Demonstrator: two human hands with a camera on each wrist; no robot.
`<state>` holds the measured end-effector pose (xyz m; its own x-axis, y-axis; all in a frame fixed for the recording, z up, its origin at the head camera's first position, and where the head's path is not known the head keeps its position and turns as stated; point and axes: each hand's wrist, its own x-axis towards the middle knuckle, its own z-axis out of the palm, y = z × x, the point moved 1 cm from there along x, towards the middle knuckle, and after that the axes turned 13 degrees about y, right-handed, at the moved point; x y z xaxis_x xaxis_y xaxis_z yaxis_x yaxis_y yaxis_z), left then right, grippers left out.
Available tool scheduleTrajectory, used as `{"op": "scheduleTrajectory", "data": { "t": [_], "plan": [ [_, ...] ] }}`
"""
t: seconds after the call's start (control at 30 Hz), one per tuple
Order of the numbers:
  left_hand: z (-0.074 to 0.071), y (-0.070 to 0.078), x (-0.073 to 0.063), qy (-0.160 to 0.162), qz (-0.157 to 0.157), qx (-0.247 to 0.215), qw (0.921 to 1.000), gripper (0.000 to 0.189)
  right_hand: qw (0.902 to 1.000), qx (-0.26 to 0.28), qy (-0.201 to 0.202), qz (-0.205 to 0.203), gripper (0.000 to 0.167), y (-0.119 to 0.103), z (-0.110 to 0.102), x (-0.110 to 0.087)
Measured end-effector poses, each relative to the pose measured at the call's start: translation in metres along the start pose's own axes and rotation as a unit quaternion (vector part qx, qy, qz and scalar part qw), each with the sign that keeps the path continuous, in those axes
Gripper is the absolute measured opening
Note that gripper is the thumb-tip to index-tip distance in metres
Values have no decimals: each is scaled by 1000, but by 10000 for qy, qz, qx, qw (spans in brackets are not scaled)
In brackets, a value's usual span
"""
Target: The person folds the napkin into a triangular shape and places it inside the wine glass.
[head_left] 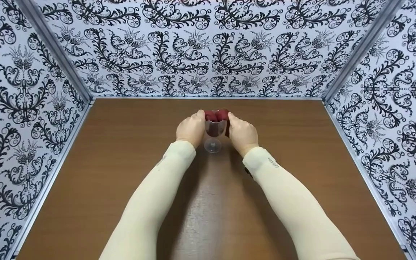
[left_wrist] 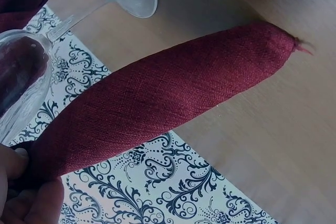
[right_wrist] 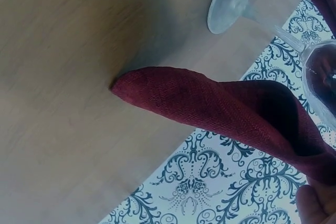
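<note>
A clear wine glass [head_left: 212, 146] stands upright near the far middle of the table, and dark red cloth [head_left: 217, 115], seemingly a napkin, sits in its bowl and spreads out on both sides. On the left, my left hand [head_left: 191, 128] pinches the cloth close to the rim. From those fingers a rolled length of cloth [left_wrist: 173, 85] hangs down beside the glass, its tip low by the table. Opposite it, my right hand [head_left: 243, 133] grips the other side. Below that hand hangs a folded, partly open length [right_wrist: 194, 98]. Both hands' fingertips are partly hidden in the head view.
The brown wooden table [head_left: 128, 151] has white walls [head_left: 208, 54] with black scrollwork on three sides. Grey metal strips [head_left: 58, 54] run along the wall corners. The back wall rises a short way behind the glass.
</note>
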<state>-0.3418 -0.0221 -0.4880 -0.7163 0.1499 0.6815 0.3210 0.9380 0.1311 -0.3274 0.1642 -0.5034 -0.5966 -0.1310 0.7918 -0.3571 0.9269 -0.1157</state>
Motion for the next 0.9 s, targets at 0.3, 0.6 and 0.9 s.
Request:
{"op": "scheduleTrajectory", "data": {
  "t": [0.3, 0.6, 0.9],
  "plan": [
    [4, 0, -2, 58, -53, 1, 10000, 12, 9993, 167, -193, 269, 36, -2, -1, -1],
    [8, 0, -4, 401, 77, 62, 9991, 11, 9994, 115, -135, 299, 38, -2, 2, -2],
    [5, 1, -3, 159, -121, -35, 9998, 3, 9993, 223, -74, 297, 38, -3, 0, -3]
  ]
}}
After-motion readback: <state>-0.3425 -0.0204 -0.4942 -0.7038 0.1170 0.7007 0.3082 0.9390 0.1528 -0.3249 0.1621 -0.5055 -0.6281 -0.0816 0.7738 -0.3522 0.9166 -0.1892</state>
